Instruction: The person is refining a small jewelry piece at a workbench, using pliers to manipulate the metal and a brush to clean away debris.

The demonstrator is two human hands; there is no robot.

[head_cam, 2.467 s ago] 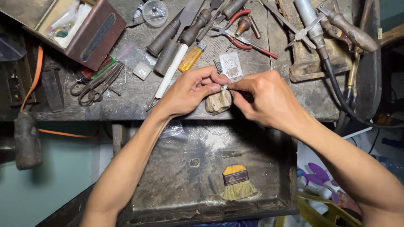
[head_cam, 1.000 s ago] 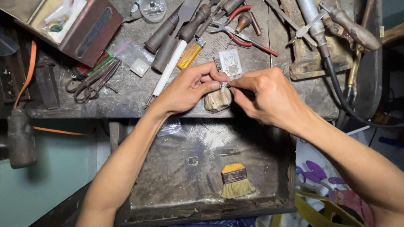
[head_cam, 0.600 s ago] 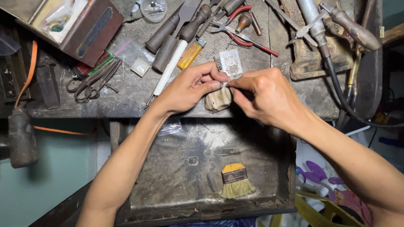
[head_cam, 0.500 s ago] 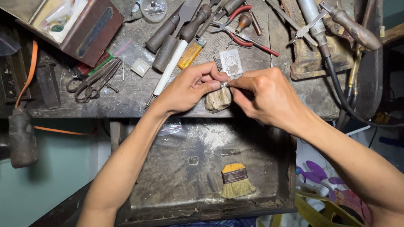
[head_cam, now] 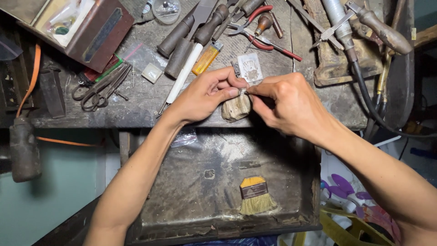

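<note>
At centre frame, on the front edge of the worktop (head_cam: 136, 102), both hands meet over a worn wooden peg (head_cam: 236, 107). Left hand (head_cam: 205, 93): grip pinched, thumb and forefinger closed on a tiny metal piece (head_cam: 242, 91), too small to identify. Right hand (head_cam: 289, 105): grip likewise pressed together on the same piece from the other side. Piece sits just above the peg's top. Below, an open metal tray (head_cam: 182, 200) holds a small yellow-handled brush (head_cam: 255, 196). Upper frame: files, red-handled pliers (head_cam: 264, 36), a yellow lighter (head_cam: 207, 58); scissors (head_cam: 102, 84) left.
</note>
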